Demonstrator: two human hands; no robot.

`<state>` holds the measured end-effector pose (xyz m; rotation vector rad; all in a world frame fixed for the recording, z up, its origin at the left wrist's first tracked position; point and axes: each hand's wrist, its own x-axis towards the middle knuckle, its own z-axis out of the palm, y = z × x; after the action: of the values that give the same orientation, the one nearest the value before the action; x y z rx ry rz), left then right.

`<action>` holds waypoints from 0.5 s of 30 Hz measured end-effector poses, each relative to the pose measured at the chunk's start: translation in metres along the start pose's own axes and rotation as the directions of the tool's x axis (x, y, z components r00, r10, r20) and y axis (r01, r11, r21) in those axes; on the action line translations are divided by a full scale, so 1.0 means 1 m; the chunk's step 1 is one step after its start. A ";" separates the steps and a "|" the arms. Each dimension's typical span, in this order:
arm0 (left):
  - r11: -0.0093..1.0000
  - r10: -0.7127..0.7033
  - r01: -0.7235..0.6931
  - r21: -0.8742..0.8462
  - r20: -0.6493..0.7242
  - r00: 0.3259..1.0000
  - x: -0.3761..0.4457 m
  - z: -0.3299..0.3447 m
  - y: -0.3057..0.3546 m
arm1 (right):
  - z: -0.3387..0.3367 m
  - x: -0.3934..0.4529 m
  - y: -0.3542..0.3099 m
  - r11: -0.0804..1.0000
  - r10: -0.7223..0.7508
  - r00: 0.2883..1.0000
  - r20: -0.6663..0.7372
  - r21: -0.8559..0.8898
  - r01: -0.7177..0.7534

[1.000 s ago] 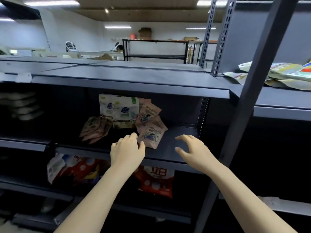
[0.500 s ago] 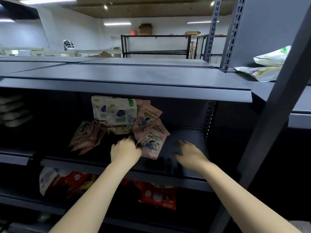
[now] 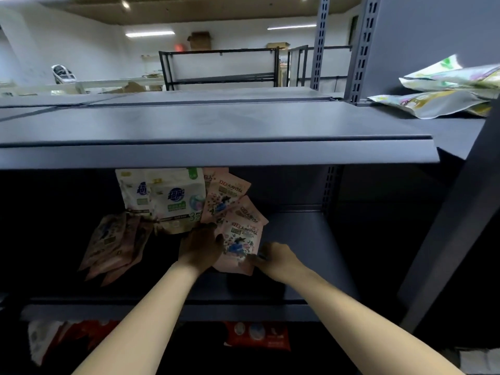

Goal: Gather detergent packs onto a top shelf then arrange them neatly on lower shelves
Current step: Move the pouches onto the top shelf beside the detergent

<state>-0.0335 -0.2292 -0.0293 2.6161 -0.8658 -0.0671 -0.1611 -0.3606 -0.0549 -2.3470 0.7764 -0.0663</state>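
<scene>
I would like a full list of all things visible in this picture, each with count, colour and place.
white packs: two, white, upright at back of middle shelf
pink packs: three seen, pink, fanned right of the white ones
fallen packs: several, pinkish, leaning left on middle shelf
pale packs: a few, pale green-yellow, top shelf at right
red packs: some, red, lowest shelf
top shelf: one, grey
left hand: beside the front pink pack
right hand: fingers at the front pack's lower right corner

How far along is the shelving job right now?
Done: white packs stand upright at the back of the middle shelf. In hand: both hands, left and right, on the front pink pack. Left: the fallen packs at left, plus the top-shelf pile.
</scene>
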 end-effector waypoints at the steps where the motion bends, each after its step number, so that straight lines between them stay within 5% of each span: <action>1: 1.000 0.011 -0.011 0.003 -0.009 1.000 0.006 0.000 -0.003 | 0.005 0.003 -0.004 1.000 0.020 1.000 -0.002 0.018 -0.020; 6: 0.990 0.102 -0.101 0.096 -0.007 0.995 0.034 -0.003 -0.016 | 0.019 0.017 -0.026 0.989 0.111 0.993 -0.033 0.098 -0.107; 10: 0.982 0.161 -0.168 0.083 0.082 0.984 0.051 0.005 -0.024 | 0.033 0.026 -0.040 0.971 0.229 0.970 -0.077 -0.057 -0.234; 15: 0.990 0.133 -0.135 0.049 0.032 0.991 0.062 0.010 -0.026 | 0.034 0.034 -0.038 0.947 0.294 0.952 -0.087 -0.108 -0.302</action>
<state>0.0298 -0.2498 -0.0438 2.6020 -1.0641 -0.0465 -0.1056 -0.3368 -0.0635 -2.3200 1.1924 0.0306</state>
